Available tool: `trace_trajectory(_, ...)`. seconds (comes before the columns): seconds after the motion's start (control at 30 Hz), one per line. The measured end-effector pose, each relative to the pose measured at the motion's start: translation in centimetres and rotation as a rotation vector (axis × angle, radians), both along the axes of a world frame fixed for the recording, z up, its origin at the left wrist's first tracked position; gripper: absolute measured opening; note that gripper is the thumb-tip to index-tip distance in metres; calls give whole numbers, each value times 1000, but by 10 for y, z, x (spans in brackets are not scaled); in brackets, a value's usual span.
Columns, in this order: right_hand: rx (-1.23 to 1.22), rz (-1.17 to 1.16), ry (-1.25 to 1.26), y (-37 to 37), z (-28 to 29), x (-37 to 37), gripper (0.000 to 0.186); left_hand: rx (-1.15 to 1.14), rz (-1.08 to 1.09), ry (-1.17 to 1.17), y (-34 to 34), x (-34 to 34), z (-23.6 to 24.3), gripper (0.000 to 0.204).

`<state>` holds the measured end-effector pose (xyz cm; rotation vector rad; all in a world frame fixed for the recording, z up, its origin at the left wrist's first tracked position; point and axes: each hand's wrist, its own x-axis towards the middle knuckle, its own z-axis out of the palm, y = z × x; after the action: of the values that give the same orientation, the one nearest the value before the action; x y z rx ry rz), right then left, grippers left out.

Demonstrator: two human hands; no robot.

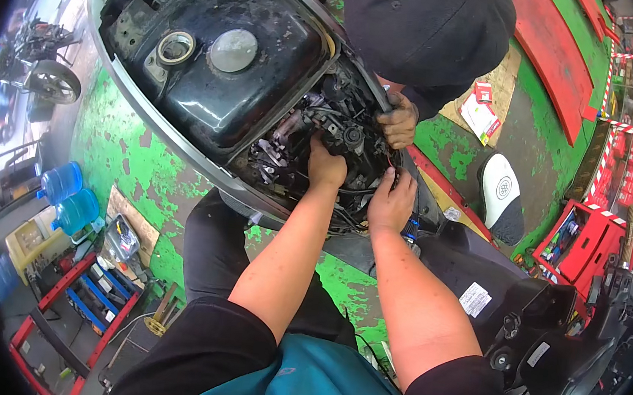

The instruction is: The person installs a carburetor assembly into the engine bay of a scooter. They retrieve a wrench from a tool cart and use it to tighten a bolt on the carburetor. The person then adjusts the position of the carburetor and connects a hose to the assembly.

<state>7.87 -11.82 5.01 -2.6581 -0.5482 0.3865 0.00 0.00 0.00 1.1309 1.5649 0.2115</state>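
A scooter's open engine bay (353, 136) lies before me, crowded with hoses, wires and metal parts. My left hand (325, 166) reaches down into it, one finger pointing in among the parts; the other fingertips are mostly hidden. At the bay's right edge, my right hand (392, 201) is closed with bent fingers beside thin cables; what lies between them is too small to make out. Just above it, a co-worker's dirty hand (398, 120) grips the grey body rim (376, 89). A black fuel tank (224, 89) with a round cap (233, 50) sits left of the bay.
The co-worker's dark cap (428, 25) leans over the bay's far side. Dark scooter bodywork (468, 281) stands at the right, near a white-soled shoe (499, 188). Red tool box (586, 250) sits farther right. Blue water jugs (75, 208) and a red-framed rack (85, 305) stand left.
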Motion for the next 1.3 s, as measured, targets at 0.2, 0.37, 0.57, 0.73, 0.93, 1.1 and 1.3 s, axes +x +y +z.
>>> trace_trajectory(0.2, 3, -16, 0, 3, 0, -4, 44, -68, 93, 7, -2, 2, 25, 52)
trace_trajectory(0.37, 18, 19, 15, 12, 10, -7, 43, -55, 398, -273, -15, -1, -71, 29)
trace_trajectory(0.57, 21, -25, 6, 0, -4, -1, 43, -57, 215, 107, -2, 24, -32, 21)
trace_trajectory(0.73, 9, -12, 13, 4, 1, -4, 43, -16, 228, 140, -2, 19, -27, 20)
trace_trajectory(0.93, 16, 0, 5, 2, 1, -4, 41, 46, 6, 197, 4, 12, 1, 26)
trace_trajectory(1.1, 43, -27, -25, 0, 5, -3, 42, 200, -512, 109, 17, -6, 57, 44)
trace_trajectory(1.3, 20, -111, -40, 2, 6, -4, 48, 180, -820, -261, 20, -37, 170, 18)
